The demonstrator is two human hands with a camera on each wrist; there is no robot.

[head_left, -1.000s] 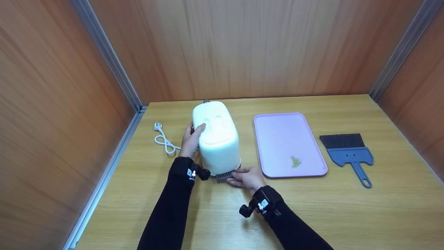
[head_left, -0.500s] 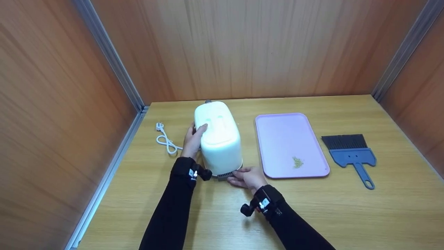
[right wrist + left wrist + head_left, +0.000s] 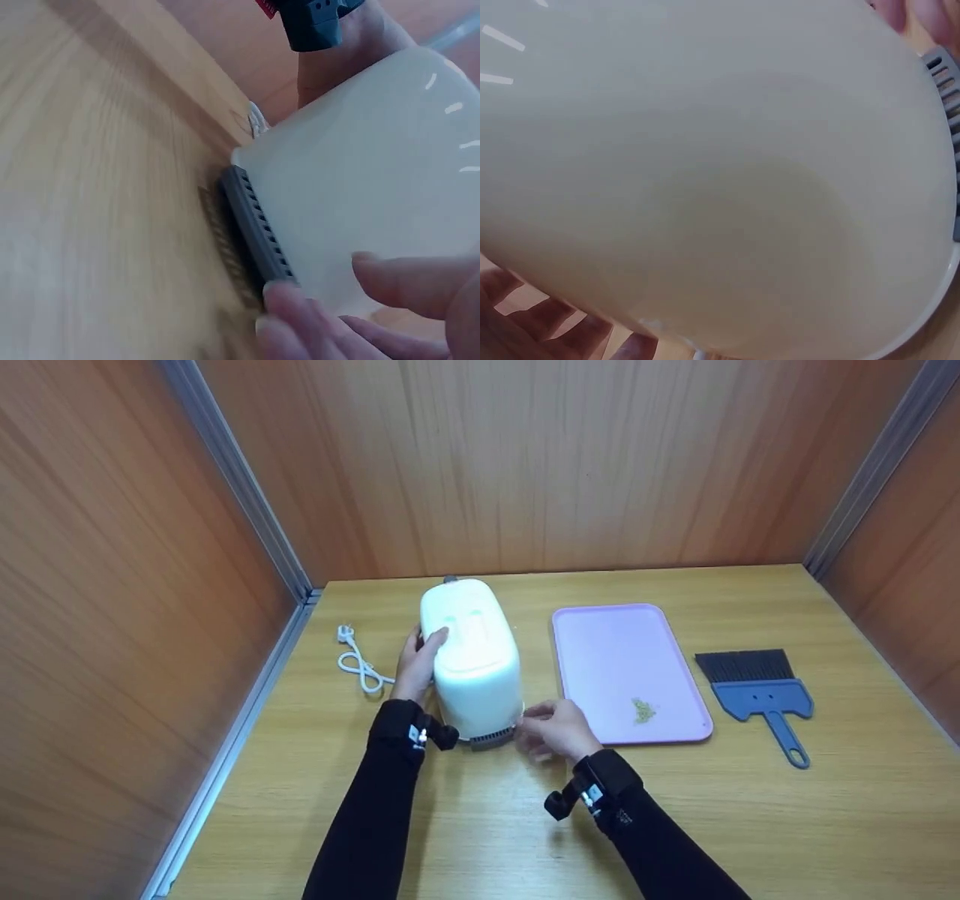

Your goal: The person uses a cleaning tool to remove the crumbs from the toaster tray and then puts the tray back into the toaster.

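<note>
A white, rounded plastic appliance (image 3: 472, 634) stands left of the table's middle, its cord coming out at the left. Low on its near end juts a dark grey slotted piece (image 3: 253, 225). My left hand (image 3: 417, 666) grips the appliance's left side, thumb up on the top face and fingers down the side; those fingers (image 3: 544, 330) show below the body in the left wrist view. My right hand (image 3: 556, 727), blurred, is beside the near right corner. Its thumb and fingers are apart with nothing between them, the fingertips (image 3: 281, 300) close to the slotted piece's end.
A lilac tray (image 3: 607, 660) with a small heap of greenish crumbs (image 3: 643, 710) lies right of the appliance. Farther right is a blue brush (image 3: 761, 697) with dark bristles. The looped white cord (image 3: 362, 666) and its plug lie left. Wood-grain panels (image 3: 525, 465) enclose the table.
The grey slotted piece has gone farther in under the appliance. My right hand has let go of it and drawn off to the right. My left hand keeps its grip.
</note>
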